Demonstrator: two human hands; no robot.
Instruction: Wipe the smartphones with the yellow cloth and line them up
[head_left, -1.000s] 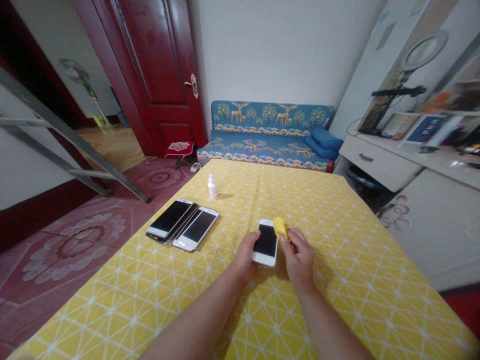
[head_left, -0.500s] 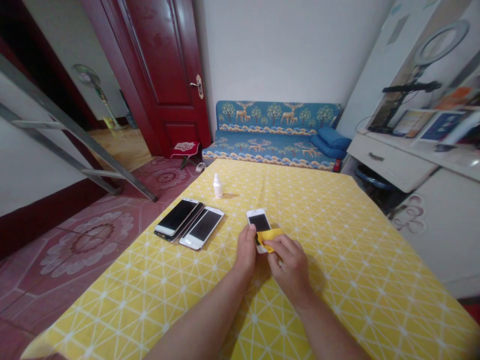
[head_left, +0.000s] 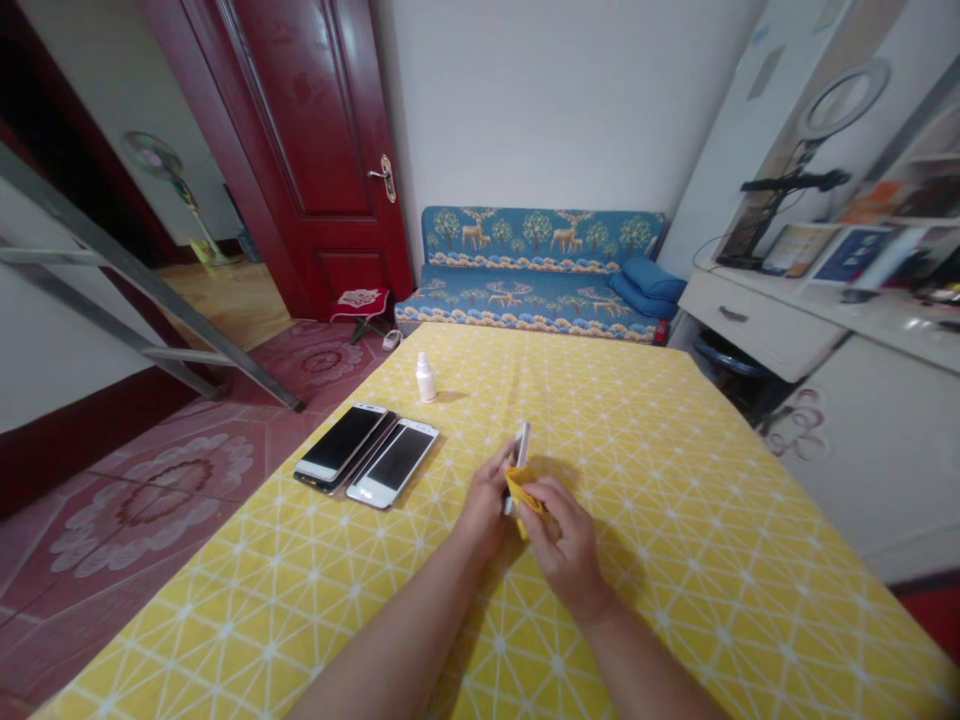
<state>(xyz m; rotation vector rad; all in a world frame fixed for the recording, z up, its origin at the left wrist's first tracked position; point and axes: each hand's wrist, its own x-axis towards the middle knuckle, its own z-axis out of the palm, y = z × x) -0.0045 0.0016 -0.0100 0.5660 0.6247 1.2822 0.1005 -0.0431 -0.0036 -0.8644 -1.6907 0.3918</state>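
My left hand holds a white smartphone up on its long edge, so only its narrow side shows. My right hand pinches a yellow cloth against the lower part of that phone, and the fingers hide much of both. To the left on the yellow patterned tablecloth lie a black-faced smartphone and a white smartphone, side by side, with a dark phone edge showing beneath the first. Beyond them stands a small white dropper bottle.
The table's left edge drops to a pink patterned floor. A metal ladder leans at the left. Behind the table are a blue deer-patterned sofa and a red door. A white drawer unit stands at the right.
The white phone has gone from lying nearly flat to standing on its edge in my left hand. The yellow cloth has moved from its face to its lower edge.
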